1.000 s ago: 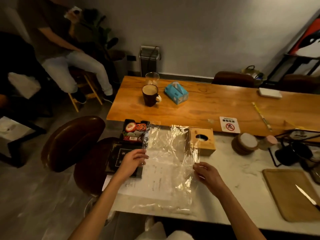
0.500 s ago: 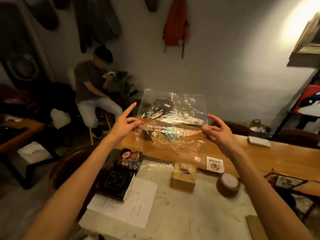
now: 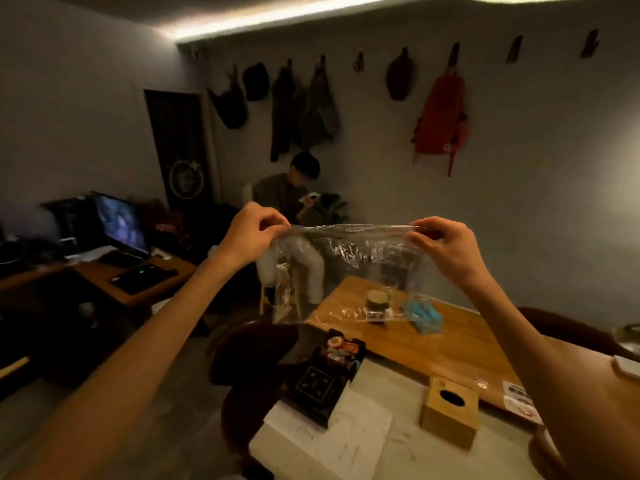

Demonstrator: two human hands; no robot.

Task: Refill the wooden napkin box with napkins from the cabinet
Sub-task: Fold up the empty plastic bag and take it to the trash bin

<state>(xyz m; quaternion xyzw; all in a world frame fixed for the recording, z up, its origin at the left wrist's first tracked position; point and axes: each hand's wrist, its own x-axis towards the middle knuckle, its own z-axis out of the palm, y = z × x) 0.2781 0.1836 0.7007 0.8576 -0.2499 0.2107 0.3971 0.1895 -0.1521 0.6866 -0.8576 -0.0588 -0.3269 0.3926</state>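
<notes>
Down on the pale counter [image 3: 398,455] the wooden napkin box [image 3: 450,410] shows nothing in its dark slot, while up in the air the left hand [image 3: 249,233] and right hand [image 3: 446,247] each pinch a top corner of an empty-looking clear bag [image 3: 349,271], so refilling seems not yet done.

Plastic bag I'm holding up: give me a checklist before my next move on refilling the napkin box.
1. Grip: left hand and right hand pinch the plastic bag at its top corners: ok.
2. Bag empty: ok, see-through, nothing inside.
3. The wooden napkin box upright on the counter: ok.
4. Napkin poking from its oval slot: not ok, slot dark.
5. Box filled inside: cannot tell.
</notes>
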